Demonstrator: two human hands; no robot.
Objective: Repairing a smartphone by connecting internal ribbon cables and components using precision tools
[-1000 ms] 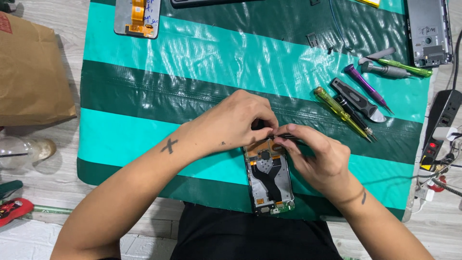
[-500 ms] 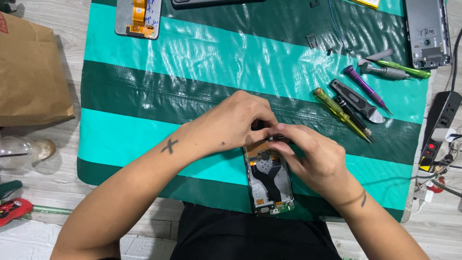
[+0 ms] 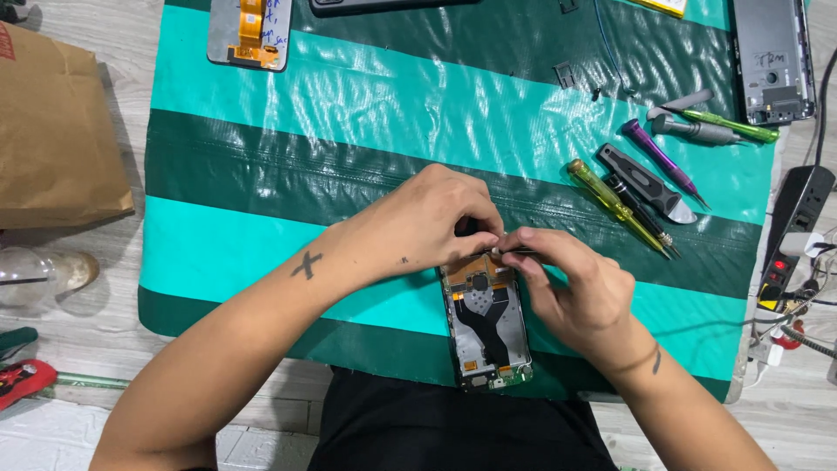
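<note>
A glossy, wrinkled plastic mat [image 3: 366, 113] in teal and dark green is spread over matt pale wood flooring [image 3: 70, 288]. Bare metal and black film are exposed inside the opened phone [image 3: 486, 324]. Matt brown paper forms the bag [image 3: 52, 131]; translucent yellow plastic forms the screwdriver handle [image 3: 597, 186].

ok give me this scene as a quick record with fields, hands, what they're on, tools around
left hand: fingertips pinched over the top end of the opened phone
right hand: holds thin tweezers at the same spot
opened phone: lies back-off on the striped green mat, inner parts showing
tools: yellow screwdriver, black pry tool, purple screwdriver, green tool, right of the hands
other parts: screen panel top left, grey phone frame top right
off the mat: brown paper bag left, power strip right
</note>
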